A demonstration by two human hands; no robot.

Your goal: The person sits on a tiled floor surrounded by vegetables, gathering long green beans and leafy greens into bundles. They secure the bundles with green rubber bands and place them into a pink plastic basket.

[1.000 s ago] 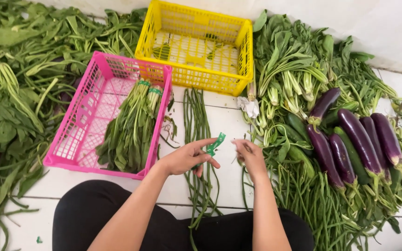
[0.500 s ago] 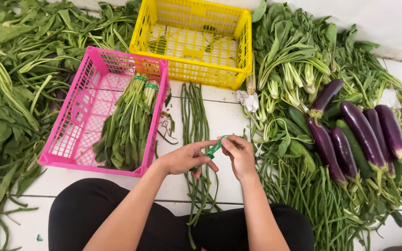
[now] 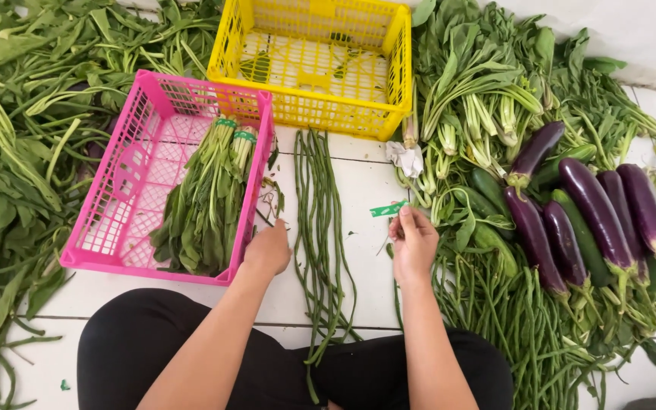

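My right hand [image 3: 413, 241] pinched a green tape strip [image 3: 387, 209] at its fingertips; my left hand [image 3: 269, 247] rested loosely curled, holding nothing, just beside the long beans [image 3: 318, 228] lying between both hands on the floor. Risk: tape might stick to itself or slip, since the pinch was small. Pink crate [image 3: 108, 254], by my left hand, held two tied greens bundles [image 3: 203, 209]; yellow crate [image 3: 396, 83], beyond, nearly empty.

Yellow crate [image 3: 320, 76] beyond pink crate [image 3: 115, 228] of bundled greens [image 3: 206, 197]; purple eggplants [image 3: 594, 205] on the right.
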